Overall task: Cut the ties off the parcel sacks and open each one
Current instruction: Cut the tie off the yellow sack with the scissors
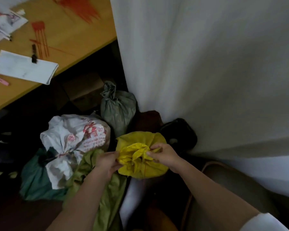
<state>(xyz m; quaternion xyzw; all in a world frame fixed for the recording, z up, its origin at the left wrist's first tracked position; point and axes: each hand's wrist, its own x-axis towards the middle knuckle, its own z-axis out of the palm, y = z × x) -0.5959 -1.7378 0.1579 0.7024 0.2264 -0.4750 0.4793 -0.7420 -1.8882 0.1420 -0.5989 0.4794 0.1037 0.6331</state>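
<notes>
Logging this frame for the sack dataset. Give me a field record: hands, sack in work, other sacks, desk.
left hand: pinches the gathered mouth of the yellow sack on its left side
right hand: pinches the same mouth on its right side
cutting tool: none seen in either grip
grey-green sack: behind, neck bunched shut
white printed sack: on the left, mouth tied with cord
desk: upper left, holds papers

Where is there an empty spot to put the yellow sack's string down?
On the wooden table, the bare patch between the red marks and the table's right edge looks free, past the white paper. The floor is crowded: the yellow sack, white printed sack and grey-green sack sit packed together, with both hands on the yellow one.
</notes>
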